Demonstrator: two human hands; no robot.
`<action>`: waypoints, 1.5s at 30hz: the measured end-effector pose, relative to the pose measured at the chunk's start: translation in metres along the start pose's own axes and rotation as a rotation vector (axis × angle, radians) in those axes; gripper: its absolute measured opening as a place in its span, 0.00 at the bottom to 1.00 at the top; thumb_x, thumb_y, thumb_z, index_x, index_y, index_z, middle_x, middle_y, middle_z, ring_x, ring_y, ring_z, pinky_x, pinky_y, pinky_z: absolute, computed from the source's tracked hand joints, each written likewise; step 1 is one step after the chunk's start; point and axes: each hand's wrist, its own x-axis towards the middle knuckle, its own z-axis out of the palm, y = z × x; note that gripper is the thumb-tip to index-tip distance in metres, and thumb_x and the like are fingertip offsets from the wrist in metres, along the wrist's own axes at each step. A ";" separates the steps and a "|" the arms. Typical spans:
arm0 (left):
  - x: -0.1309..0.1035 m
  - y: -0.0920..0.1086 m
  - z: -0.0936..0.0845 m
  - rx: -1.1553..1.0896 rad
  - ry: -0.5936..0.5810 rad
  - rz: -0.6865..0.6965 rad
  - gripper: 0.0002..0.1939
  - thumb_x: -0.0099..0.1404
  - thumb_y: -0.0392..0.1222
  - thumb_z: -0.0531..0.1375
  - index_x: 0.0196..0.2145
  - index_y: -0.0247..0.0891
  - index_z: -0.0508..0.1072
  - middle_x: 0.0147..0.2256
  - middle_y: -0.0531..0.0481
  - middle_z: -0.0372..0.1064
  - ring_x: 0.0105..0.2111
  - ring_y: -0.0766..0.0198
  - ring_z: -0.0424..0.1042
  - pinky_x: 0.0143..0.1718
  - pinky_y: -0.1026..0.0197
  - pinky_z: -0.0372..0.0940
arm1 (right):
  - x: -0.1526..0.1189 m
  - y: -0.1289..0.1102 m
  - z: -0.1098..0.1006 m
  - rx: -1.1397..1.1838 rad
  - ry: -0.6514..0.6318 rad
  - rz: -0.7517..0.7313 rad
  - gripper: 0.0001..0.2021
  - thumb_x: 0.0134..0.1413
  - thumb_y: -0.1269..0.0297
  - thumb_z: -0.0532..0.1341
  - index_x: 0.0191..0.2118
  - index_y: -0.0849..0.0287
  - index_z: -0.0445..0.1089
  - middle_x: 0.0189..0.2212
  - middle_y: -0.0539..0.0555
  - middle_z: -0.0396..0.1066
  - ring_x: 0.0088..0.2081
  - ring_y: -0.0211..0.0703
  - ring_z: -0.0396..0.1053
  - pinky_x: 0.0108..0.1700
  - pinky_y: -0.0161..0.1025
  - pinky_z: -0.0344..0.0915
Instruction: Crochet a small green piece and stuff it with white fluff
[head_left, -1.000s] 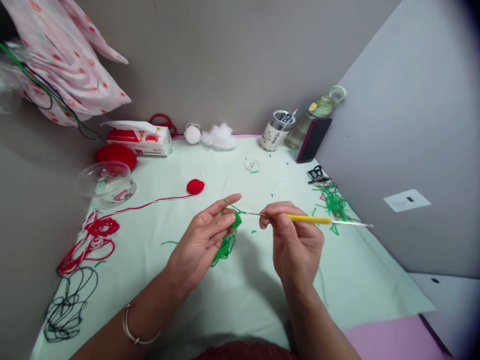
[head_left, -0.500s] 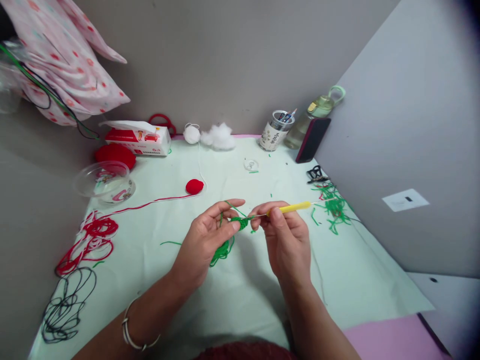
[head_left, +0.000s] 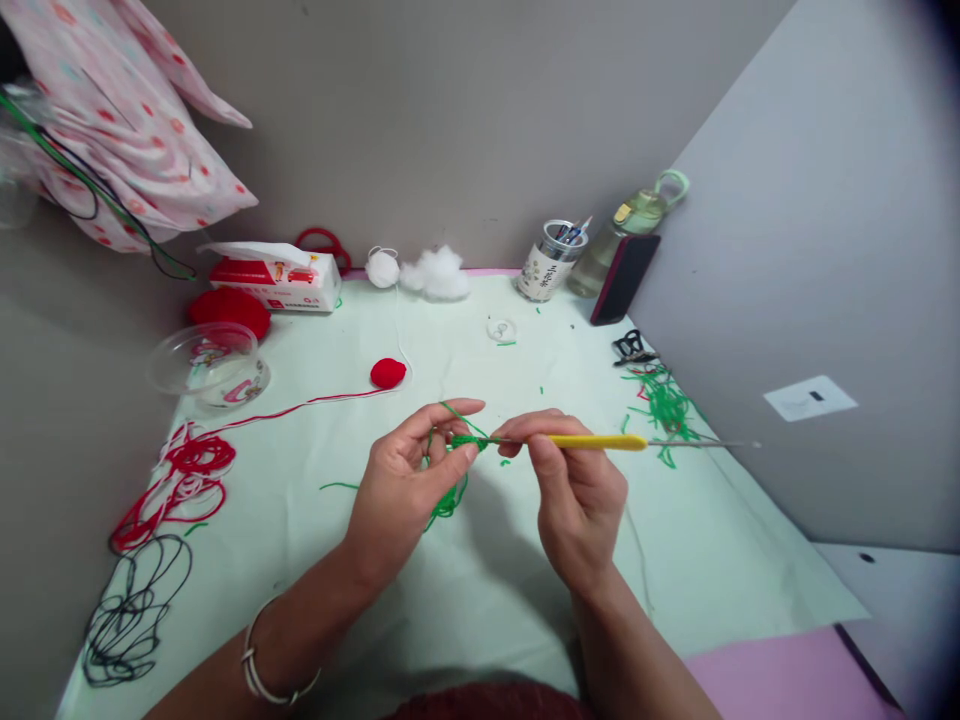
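Note:
A small green crochet piece (head_left: 466,441) is pinched between the thumb and fingers of my left hand (head_left: 409,470). Green yarn runs up over the raised index finger, and a loose bundle of green yarn (head_left: 448,500) hangs below that hand. My right hand (head_left: 576,490) grips a crochet hook (head_left: 596,441) by its yellow handle. The hook's thin metal tip points left and meets the green piece; whether it passes through a stitch cannot be made out. Its other metal end sticks out to the right, nearly level.
Left lie red and white yarn (head_left: 199,455), black cord (head_left: 131,620) and a clear plastic tub (head_left: 232,380). A red ball (head_left: 388,374) sits beyond my hands. Farther back stand a tissue box (head_left: 285,280), stuffing (head_left: 437,274), a pen can (head_left: 551,262) and a phone (head_left: 626,280). Green scraps (head_left: 667,400) lie right.
My right hand has turned the crochet hook, so its handle end has swung down and right from an upward slant to nearly level. My left hand still holds the green piece, slightly tilted.

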 end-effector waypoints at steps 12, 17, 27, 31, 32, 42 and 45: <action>-0.007 -0.008 0.008 0.133 0.159 0.186 0.11 0.60 0.34 0.71 0.41 0.46 0.85 0.35 0.54 0.73 0.22 0.71 0.54 0.26 0.64 0.59 | -0.002 0.003 0.006 -0.221 -0.017 -0.319 0.12 0.66 0.77 0.56 0.46 0.55 0.73 0.35 0.55 0.77 0.36 0.45 0.75 0.38 0.43 0.72; -0.002 -0.006 0.005 -0.223 -0.020 -0.072 0.24 0.62 0.41 0.71 0.56 0.46 0.78 0.32 0.55 0.71 0.29 0.69 0.66 0.32 0.68 0.63 | -0.013 0.012 0.010 -0.432 0.040 -0.472 0.14 0.64 0.78 0.62 0.51 0.55 0.76 0.43 0.57 0.77 0.42 0.45 0.76 0.41 0.43 0.75; 0.009 0.004 -0.007 -0.394 -0.146 -0.199 0.19 0.61 0.37 0.71 0.51 0.41 0.81 0.28 0.57 0.66 0.23 0.76 0.59 0.25 0.72 0.56 | 0.003 0.006 0.006 0.297 0.108 0.095 0.10 0.70 0.68 0.58 0.40 0.54 0.79 0.32 0.52 0.74 0.30 0.40 0.71 0.32 0.40 0.69; 0.007 -0.006 -0.003 -0.277 -0.166 -0.147 0.19 0.61 0.41 0.72 0.51 0.45 0.82 0.37 0.52 0.72 0.33 0.70 0.68 0.33 0.68 0.63 | 0.003 0.005 0.010 0.203 0.047 0.084 0.09 0.69 0.69 0.60 0.40 0.54 0.79 0.35 0.53 0.77 0.35 0.41 0.73 0.35 0.40 0.71; 0.006 -0.008 -0.001 -0.258 -0.158 -0.131 0.19 0.61 0.42 0.72 0.51 0.45 0.82 0.37 0.51 0.72 0.34 0.69 0.69 0.35 0.67 0.63 | 0.001 0.005 0.011 0.141 0.050 0.058 0.10 0.69 0.70 0.60 0.41 0.54 0.79 0.35 0.53 0.78 0.36 0.42 0.74 0.35 0.40 0.71; 0.007 -0.005 -0.002 -0.505 -0.176 -0.332 0.16 0.62 0.39 0.71 0.48 0.38 0.84 0.17 0.64 0.50 0.20 0.74 0.51 0.43 0.68 0.66 | -0.006 0.009 0.007 -0.068 0.104 -0.058 0.11 0.67 0.71 0.62 0.45 0.49 0.80 0.36 0.53 0.77 0.36 0.44 0.75 0.37 0.44 0.72; 0.007 -0.001 -0.004 -0.476 -0.131 -0.269 0.15 0.61 0.37 0.71 0.47 0.40 0.84 0.18 0.64 0.52 0.19 0.76 0.45 0.39 0.69 0.65 | 0.001 0.008 0.005 0.247 0.080 0.129 0.10 0.70 0.67 0.59 0.43 0.50 0.80 0.33 0.51 0.74 0.30 0.39 0.71 0.32 0.40 0.69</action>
